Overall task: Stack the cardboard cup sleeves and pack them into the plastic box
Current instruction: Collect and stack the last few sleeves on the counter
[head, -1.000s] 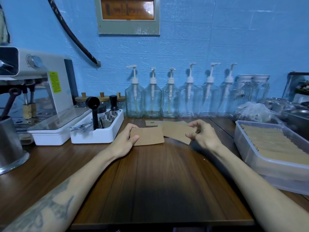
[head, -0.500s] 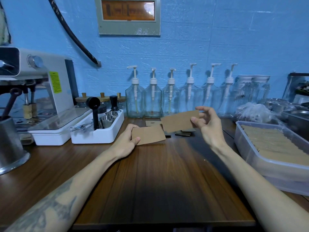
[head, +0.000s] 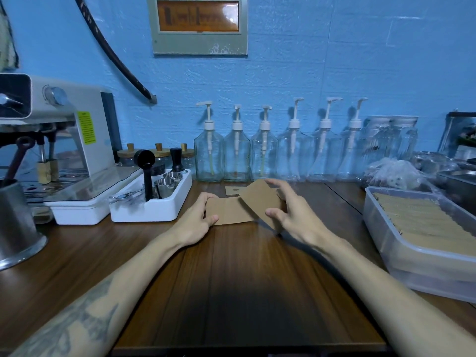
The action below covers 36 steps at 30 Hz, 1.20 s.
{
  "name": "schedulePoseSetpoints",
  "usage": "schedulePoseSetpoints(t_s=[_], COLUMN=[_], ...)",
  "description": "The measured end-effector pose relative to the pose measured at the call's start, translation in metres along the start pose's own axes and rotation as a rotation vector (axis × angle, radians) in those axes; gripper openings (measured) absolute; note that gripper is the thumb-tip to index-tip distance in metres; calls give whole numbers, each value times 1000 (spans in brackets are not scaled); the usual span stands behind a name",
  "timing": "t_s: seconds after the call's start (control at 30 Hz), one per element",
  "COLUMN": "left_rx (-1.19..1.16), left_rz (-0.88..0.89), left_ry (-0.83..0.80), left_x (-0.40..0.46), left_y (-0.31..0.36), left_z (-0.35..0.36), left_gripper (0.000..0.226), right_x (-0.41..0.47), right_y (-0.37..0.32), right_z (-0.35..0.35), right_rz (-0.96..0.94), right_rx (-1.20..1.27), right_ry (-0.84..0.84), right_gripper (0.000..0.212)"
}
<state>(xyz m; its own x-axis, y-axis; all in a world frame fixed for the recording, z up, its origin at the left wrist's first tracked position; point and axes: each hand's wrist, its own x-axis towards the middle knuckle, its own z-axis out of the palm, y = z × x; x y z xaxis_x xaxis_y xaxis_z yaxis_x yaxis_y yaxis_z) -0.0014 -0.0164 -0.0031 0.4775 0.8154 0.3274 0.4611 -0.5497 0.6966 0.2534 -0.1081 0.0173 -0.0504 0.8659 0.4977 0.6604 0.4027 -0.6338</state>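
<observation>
Fingers (head: 208, 219) of left hand (head: 192, 224) curled round the near end of a flat cardboard sleeve (head: 230, 211), thumb on top, pinching it down on the wooden table (head: 231, 292). Fingers (head: 273, 213) of right hand (head: 293, 215) bent like a claw round a second cardboard sleeve (head: 260, 198), gripping it by its right end. Second sleeve tilted, its left edge lying over the right part of the first one. Both bare arms reaching in from the near edge of the table, left forearm with dark drawings on the skin.

Just behind the hands, one more small sleeve (head: 231, 191) flat on the table, apart from the others.

At the right, a clear plastic box (head: 412, 258) on the table, with a long row of brown sleeves (head: 425, 220) packed inside.

At the left, a metal cup (head: 15, 228), then a white tray (head: 152, 207) with a black scoop and small metal cups, beside a white coffee machine (head: 64, 140).

Far back, a row of clear pump bottles (head: 262, 153) against the blue wall (head: 309, 60).
</observation>
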Motion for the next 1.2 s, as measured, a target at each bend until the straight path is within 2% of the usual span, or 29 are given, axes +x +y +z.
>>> schedulePoseSetpoints(t_s=[0.13, 0.23, 0.33, 0.4, 0.47, 0.57, 0.63, 0.77, 0.87, 1.0, 1.2], left_rx=[-16, -115, -203, -215, -155, -89, -103, -138, -119, -83, -59], left_rz=[13, -4, -15, 12, 55, 84, 80, 88, 88, 58, 30], left_ry=[-78, -169, -191, -162, -116, -82, -83, -90, -88, -80, -46], left_x=[0, -1, -3, -3, -2, -2, -1, -4, -4, 0, 5], left_y=[3, 10, 17, 20, 22, 22, 22, 24, 24, 21, 17], left_z=[2, 4, 9, 14, 17, 17, 16, 16, 16, 15, 10], left_gripper=[44, 55, 63, 56, 39, 24, 22, 31, 37, 25, 22], right_x=[0, 2, 4, 5, 4, 3, 2, 3, 3, 5, 28], right_y=[9, 10, 8, 6, 3, 1, 2, 7, 6, 4, -4], right_z=[-3, 2, 9, 13, 14, 10, 7, 10, 10, 13, 6], right_rz=[-82, -112, -138, -147, -137, -137, -116, -91, -108, -110, -47], right_rx=[-176, -232, -246, -254, -244, -305, -393, -336, -286, -309, -277], right_ry=[-52, -89, -84, -80, -62, 47, 71, -92, -52, -83, -235], right_gripper=[44, 42, 43, 45, 47, 56, 58, 48, 38, 32, 24])
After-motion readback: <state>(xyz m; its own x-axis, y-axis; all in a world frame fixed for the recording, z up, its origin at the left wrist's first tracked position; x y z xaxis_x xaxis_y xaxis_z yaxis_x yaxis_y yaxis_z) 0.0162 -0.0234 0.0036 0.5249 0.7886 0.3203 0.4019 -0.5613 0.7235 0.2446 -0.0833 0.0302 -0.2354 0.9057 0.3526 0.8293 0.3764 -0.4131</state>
